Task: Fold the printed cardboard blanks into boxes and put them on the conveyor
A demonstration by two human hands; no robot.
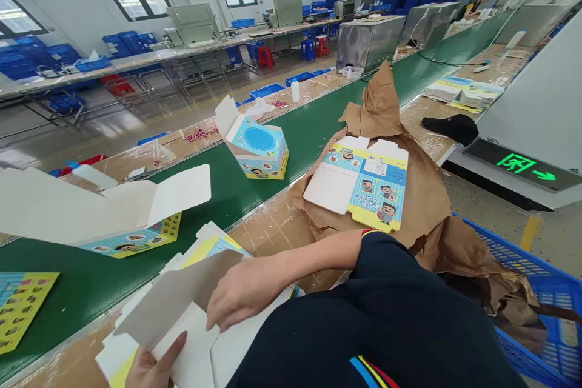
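Note:
My right hand [243, 291] reaches across from the right, fingers curled over the grey flap of a flat carton blank [182, 309] at the bench's near edge. My left hand [152, 367] sits at the bottom, thumb up against the white underside of the same blank. An open printed carton [257, 148] stands tilted on the green conveyor belt [313, 127]. A second open carton [122, 212] lies on the belt at the left.
A stack of flat printed blanks [359, 182] lies on crumpled brown paper [409, 194] to the right. A blue crate [545, 291] stands at the lower right. A yellow printed sheet [22, 306] lies on the belt at the far left. A person works far back right.

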